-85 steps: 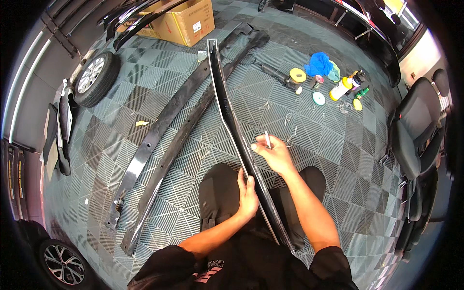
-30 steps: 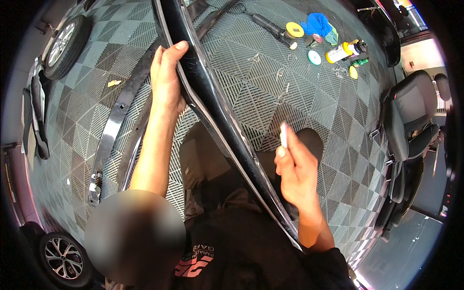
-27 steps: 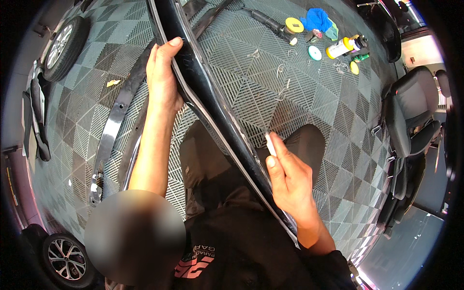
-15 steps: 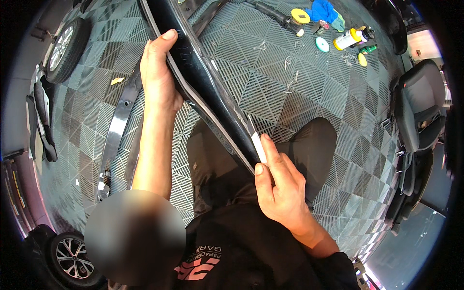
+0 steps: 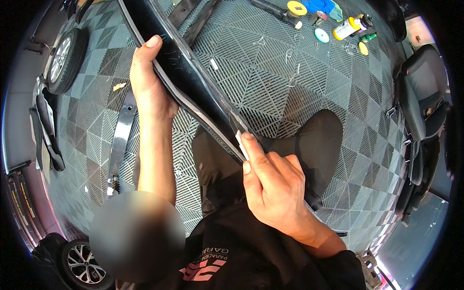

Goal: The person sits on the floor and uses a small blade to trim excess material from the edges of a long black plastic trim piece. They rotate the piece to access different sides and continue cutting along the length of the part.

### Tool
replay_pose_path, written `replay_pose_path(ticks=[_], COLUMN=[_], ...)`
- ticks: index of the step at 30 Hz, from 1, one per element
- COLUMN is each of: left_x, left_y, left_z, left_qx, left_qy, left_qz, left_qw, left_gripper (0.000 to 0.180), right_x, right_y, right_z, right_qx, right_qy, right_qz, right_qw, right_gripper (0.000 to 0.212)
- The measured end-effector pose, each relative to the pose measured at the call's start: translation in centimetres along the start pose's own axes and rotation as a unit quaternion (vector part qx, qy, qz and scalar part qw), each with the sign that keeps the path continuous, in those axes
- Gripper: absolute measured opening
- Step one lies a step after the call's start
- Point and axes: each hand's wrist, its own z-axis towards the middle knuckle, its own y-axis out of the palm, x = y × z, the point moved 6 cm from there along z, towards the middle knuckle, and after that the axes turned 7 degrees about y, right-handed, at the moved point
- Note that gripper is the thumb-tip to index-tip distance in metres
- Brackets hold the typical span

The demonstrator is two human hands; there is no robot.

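A long, glossy black car trim panel (image 5: 186, 72) runs slantwise from the top edge down toward my lap, its inner channel facing up. My left hand (image 5: 151, 84) is closed round its left edge, with the thumb over the rim. Between the thumb and fingers of my right hand (image 5: 273, 181) is a slim white knife (image 5: 241, 144). Its thin dark blade points up along the panel's channel, close to the right edge; whether the tip touches the surface I cannot tell. The panel's lower end is hidden by my right hand.
Another black trim strip (image 5: 123, 128) lies on the tiled floor (image 5: 251, 87) at left. Far right are a power tool (image 5: 275, 13), a bottle (image 5: 345, 29) and polishing pads. A wheel (image 5: 67, 60) stands far left, a car seat (image 5: 425, 92) at right. My knees are beneath the panel.
The panel and my left hand have shifted left and slightly down in view. My right hand has moved left with the knife, the blade now lying over the channel.
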Motion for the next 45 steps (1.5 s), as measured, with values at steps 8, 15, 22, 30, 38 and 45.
replay_pose_path(ticks=[8, 15, 22, 30, 38, 45], left_x=[0.2, 0.3, 0.4, 0.8, 1.0, 1.1], left_y=[0.0, 0.2, -0.1, 0.0, -0.3, -0.5], left_z=[-0.4, -0.4, -0.3, -0.5, -0.6, -0.7], left_qx=[0.012, -0.005, -0.01, -0.014, -0.018, -0.003], left_qy=[0.01, 0.005, 0.003, 0.016, 0.024, 0.025], left_qz=[0.038, 0.03, 0.022, 0.026, 0.036, 0.032], left_qw=[0.999, 1.0, 1.0, 0.999, 0.999, 0.999], left_gripper=[0.038, 0.035, 0.033, 0.034, 0.036, 0.035], right_x=[0.3, 0.1, -0.2, 0.0, 0.2, 0.4], right_y=[0.3, 0.1, -0.2, -0.2, -0.3, -0.1], right_z=[-0.4, -0.1, 0.2, 0.0, -0.2, -0.4], right_qx=[-0.007, -0.016, -0.056, -0.048, -0.046, -0.054], right_qy=[0.024, 0.022, 0.035, 0.028, 0.035, 0.046], right_qz=[0.033, 0.025, 0.011, 0.02, 0.035, 0.042], right_qw=[0.999, 0.999, 0.998, 0.998, 0.998, 0.997], right_gripper=[0.048, 0.049, 0.052, 0.052, 0.052, 0.051])
